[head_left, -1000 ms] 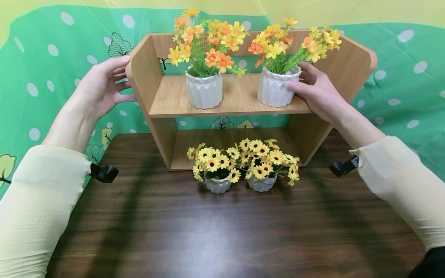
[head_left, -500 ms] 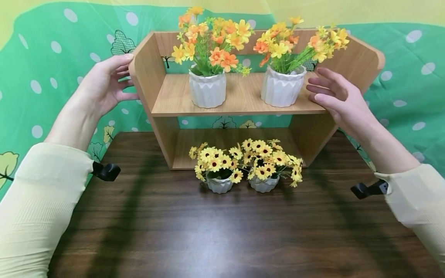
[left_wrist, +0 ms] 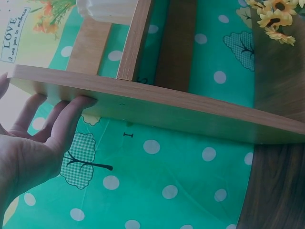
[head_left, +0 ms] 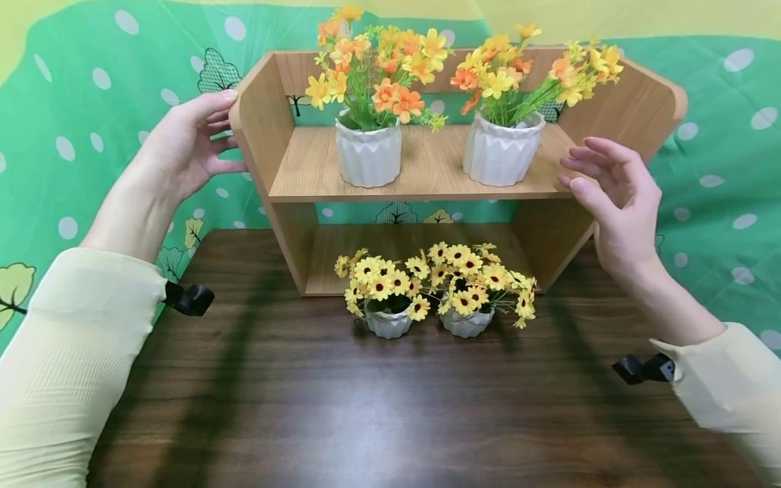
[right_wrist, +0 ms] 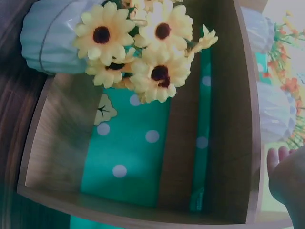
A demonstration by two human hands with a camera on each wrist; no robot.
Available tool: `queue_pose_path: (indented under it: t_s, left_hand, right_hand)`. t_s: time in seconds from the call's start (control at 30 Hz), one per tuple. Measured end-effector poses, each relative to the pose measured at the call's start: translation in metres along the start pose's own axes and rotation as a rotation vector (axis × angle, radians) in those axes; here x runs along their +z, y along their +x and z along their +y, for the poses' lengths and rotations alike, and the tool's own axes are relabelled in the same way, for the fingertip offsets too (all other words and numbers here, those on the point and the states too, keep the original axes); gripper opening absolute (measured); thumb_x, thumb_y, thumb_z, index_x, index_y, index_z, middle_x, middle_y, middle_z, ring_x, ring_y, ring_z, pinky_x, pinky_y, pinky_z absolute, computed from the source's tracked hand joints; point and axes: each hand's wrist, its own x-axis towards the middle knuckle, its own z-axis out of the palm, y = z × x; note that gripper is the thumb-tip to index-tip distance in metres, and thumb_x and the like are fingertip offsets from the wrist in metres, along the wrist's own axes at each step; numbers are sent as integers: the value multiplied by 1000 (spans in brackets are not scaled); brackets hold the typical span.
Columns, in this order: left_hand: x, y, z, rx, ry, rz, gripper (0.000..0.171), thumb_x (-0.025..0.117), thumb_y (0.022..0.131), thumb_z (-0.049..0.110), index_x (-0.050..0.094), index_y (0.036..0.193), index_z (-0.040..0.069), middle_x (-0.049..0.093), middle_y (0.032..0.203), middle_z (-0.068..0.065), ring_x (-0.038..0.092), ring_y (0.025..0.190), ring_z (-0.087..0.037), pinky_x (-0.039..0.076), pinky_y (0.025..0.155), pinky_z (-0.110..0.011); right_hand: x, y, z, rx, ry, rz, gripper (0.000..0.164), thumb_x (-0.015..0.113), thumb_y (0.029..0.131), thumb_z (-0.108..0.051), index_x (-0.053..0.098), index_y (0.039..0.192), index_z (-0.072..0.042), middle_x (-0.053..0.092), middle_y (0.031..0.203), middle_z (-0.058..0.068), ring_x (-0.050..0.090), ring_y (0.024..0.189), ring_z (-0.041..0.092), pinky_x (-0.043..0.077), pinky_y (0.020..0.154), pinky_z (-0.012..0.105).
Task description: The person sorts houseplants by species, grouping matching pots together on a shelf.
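A two-tier wooden shelf point(head_left: 427, 193) stands on the table. My left hand point(head_left: 189, 146) touches its left side panel point(left_wrist: 181, 107) with fingers spread against the outer face. On the upper board sit two white ribbed pots of orange and yellow flowers, a left pot point(head_left: 369, 156) and a right pot point(head_left: 502, 152). My right hand point(head_left: 628, 203) hovers before the shelf's right end, beside the right pot and apart from it, fingers loosely bent and holding nothing. In the right wrist view part of the right hand point(right_wrist: 288, 179) shows at the edge.
Two smaller white pots with yellow daisies, a left one point(head_left: 388, 322) and a right one point(head_left: 466, 322), stand on the dark wooden table point(head_left: 366, 407) before the lower tier. Behind hangs a green spotted cloth point(head_left: 122, 74) with printed trees.
My right hand has let go of the right upper pot and drawn back to the right and down. The left hand stays at the side panel. The view shifts slightly.
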Motion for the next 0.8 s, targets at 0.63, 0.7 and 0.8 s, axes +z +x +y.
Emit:
queue_pose_path:
  t_s: [0.63,0.7,0.8]
  left_hand:
    - [1,0,0,0,1,6,39,69,97,32,61,134,21,48,144,0,49,128,-24,66,71,-42]
    - [1,0,0,0,0,5,39,69,97,32,61,134,21,47,144,0,49,129,-24,66,71,-42]
    - [1,0,0,2,-2,6,38,69,97,32,62,133,21,48,144,-1,49,129,-24,66,71,-42]
  right_hand:
    - [18,-28,0,-10,49,-150,39,57,89,17,53,128,22,70,118,26,71,106,32,60,91,37]
    - [21,-30,-1,2,44,-176,40,56,89,18,53,129,22,69,119,25,71,107,32,60,92,37]
    - [26,-34,-2,24,17,-219,42,54,89,19,54,132,18,70,121,23,71,110,30,60,95,35]
